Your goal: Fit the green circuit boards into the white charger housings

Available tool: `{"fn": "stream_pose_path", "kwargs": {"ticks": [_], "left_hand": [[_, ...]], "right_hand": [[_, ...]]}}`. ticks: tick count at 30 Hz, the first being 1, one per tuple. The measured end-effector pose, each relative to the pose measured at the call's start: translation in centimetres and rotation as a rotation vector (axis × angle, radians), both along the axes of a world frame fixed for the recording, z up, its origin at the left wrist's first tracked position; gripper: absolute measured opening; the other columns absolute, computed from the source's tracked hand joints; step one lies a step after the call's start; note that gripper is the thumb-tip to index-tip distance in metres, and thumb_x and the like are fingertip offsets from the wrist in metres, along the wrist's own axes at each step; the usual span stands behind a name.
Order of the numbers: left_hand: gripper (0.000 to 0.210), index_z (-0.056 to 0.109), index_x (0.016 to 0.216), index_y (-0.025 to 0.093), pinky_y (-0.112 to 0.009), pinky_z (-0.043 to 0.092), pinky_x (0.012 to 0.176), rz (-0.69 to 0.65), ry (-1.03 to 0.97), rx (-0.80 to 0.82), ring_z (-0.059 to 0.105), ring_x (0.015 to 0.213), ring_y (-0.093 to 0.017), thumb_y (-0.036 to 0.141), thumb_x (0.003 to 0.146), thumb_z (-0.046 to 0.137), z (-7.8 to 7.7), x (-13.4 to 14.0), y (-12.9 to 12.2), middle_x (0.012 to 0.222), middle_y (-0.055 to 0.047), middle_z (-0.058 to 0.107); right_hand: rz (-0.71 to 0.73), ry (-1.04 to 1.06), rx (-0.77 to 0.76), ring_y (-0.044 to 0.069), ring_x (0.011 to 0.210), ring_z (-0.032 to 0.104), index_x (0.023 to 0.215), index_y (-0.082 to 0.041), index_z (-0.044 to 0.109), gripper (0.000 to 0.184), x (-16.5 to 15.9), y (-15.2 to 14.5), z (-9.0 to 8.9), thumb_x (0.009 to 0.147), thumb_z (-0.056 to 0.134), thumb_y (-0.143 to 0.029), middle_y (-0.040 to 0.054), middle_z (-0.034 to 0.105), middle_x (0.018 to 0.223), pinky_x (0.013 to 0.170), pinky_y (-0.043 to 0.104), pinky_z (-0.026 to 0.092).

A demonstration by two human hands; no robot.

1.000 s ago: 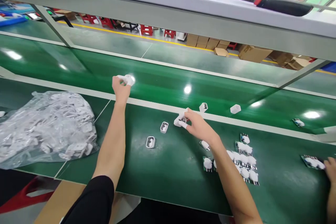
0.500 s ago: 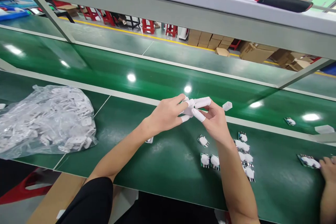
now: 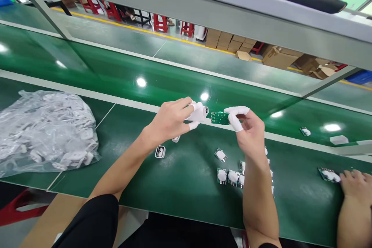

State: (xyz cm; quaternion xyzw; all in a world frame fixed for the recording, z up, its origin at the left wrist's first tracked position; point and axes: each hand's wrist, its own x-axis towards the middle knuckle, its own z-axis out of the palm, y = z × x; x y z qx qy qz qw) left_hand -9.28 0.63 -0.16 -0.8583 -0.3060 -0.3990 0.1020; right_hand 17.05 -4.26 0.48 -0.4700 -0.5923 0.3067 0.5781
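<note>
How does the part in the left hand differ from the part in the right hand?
The white housing in the left hand is an opaque plastic shell with an open end facing right; the green circuit board in the right hand is flat and thin. The housing is gripped on several sides, the board pinched at one end only. Both are held above the green bench, close together but apart, by capped fingertips.

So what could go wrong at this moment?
1. The right hand pinches the green circuit board only at one end with capped fingertips; it could slip.
2. The board stands apart from the white housing in the left hand; a skewed approach might jam.
3. A drop could hit the boards lying below on the table.
</note>
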Motion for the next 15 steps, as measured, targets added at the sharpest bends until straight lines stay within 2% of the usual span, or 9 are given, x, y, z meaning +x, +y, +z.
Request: {"fn": "stream_pose_path", "kwargs": {"ticks": [2, 4, 7, 10, 12, 13, 15], "left_hand": [[0.006, 0.071, 0.096, 0.017, -0.026, 0.033, 0.050, -0.041, -0.069, -0.005, 0.052, 0.063, -0.011, 0.019, 0.092, 0.075, 0.2, -0.4, 0.1, 0.088, -0.002, 0.069], [0.026, 0.074, 0.118, 0.018, -0.024, 0.041, 0.052, -0.109, -0.133, 0.000, 0.060, 0.067, -0.011, 0.020, 0.092, 0.078, 0.3, -0.6, -0.1, 0.098, -0.004, 0.075], [0.046, 0.070, 0.138, 0.021, -0.022, 0.054, 0.059, -0.271, -0.237, -0.004, 0.074, 0.083, -0.014, 0.020, 0.094, 0.080, 0.6, -0.3, -0.3, 0.111, -0.006, 0.078], [0.051, 0.069, 0.142, 0.022, -0.023, 0.061, 0.067, -0.390, -0.329, 0.004, 0.078, 0.094, -0.016, 0.021, 0.093, 0.083, 0.8, 0.0, -0.4, 0.113, -0.006, 0.078], [0.051, 0.070, 0.141, 0.022, -0.023, 0.063, 0.068, -0.391, -0.332, 0.014, 0.079, 0.094, -0.016, 0.021, 0.092, 0.084, 0.8, 0.1, -0.3, 0.112, -0.006, 0.078], [0.050, 0.071, 0.141, 0.022, -0.023, 0.063, 0.068, -0.381, -0.323, 0.016, 0.079, 0.094, -0.016, 0.020, 0.092, 0.084, 0.8, 0.1, -0.3, 0.112, -0.006, 0.078], [0.048, 0.072, 0.139, 0.021, -0.023, 0.064, 0.069, -0.367, -0.308, 0.019, 0.080, 0.097, -0.017, 0.017, 0.092, 0.082, 0.7, 0.1, -0.3, 0.113, -0.007, 0.079]], "right_hand": [[0.045, 0.153, -0.051, 0.017, 0.081, 0.068, 0.091, -0.026, 0.076, 0.023, 0.5, 0.6, -0.1, 0.093, 0.088, -0.046, 0.0046, 0.078, 0.106, 0.071, 0.033, 0.066], [0.111, 0.269, -0.112, 0.015, 0.071, 0.064, 0.088, -0.026, 0.075, 0.029, 0.6, 0.9, -0.1, 0.090, 0.090, -0.050, 0.0034, 0.078, 0.104, 0.063, 0.032, 0.064], [0.143, 0.309, -0.111, 0.016, 0.073, 0.068, 0.087, -0.026, 0.074, 0.029, -0.1, 0.5, 0.2, 0.089, 0.090, -0.050, 0.0034, 0.080, 0.104, 0.064, 0.034, 0.066], [0.060, 0.270, 0.047, 0.021, 0.090, 0.077, 0.090, -0.026, 0.075, 0.019, -1.2, -0.9, 0.7, 0.093, 0.087, -0.040, 0.0039, 0.081, 0.101, 0.081, 0.039, 0.070], [-0.031, 0.209, 0.189, 0.025, 0.100, 0.081, 0.091, -0.026, 0.076, 0.012, -1.9, -1.9, 1.1, 0.095, 0.086, -0.032, 0.0037, 0.081, 0.098, 0.097, 0.046, 0.069], [-0.077, 0.170, 0.252, 0.026, 0.101, 0.081, 0.092, -0.026, 0.076, 0.010, -2.3, -2.3, 1.3, 0.096, 0.084, -0.029, 0.0036, 0.081, 0.097, 0.101, 0.049, 0.068], [-0.145, 0.083, 0.330, 0.027, 0.101, 0.083, 0.094, -0.026, 0.076, 0.006, -2.9, -3.0, 1.6, 0.098, 0.081, -0.025, 0.0038, 0.080, 0.096, 0.097, 0.049, 0.069]]}}
